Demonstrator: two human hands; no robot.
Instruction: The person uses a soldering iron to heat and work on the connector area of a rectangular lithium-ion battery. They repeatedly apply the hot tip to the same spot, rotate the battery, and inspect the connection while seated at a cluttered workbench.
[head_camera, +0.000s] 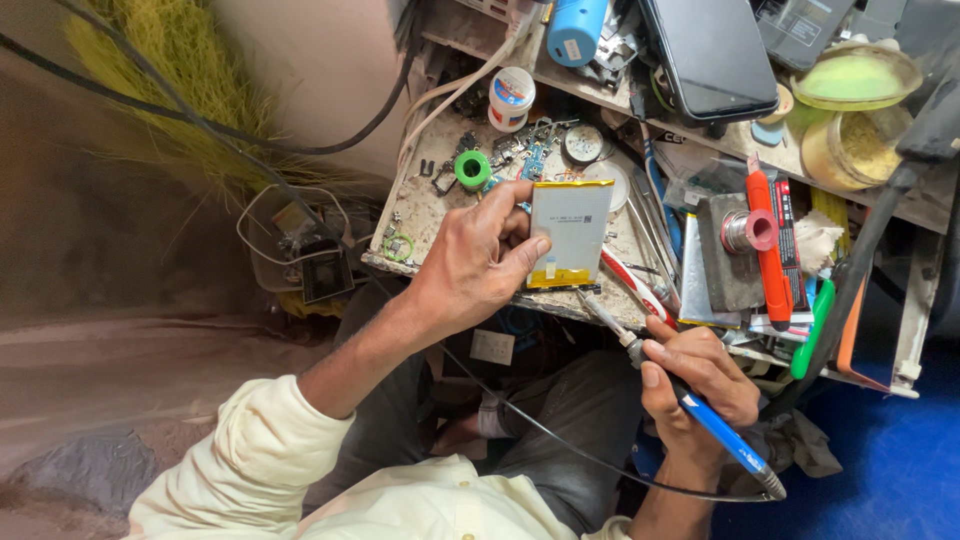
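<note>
Your left hand (478, 262) is pinching the flat silver battery pack (570, 232) between thumb and fingertips, holding it at the bench's (420, 215) near edge. Your right hand (700, 375) is gripping the blue-handled soldering iron (690, 400), fingers curled tightly, its tip just under the pack's lower edge.

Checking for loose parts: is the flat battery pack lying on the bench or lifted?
Lifted: the left hand holds the battery pack tilted up above the bench.
</note>
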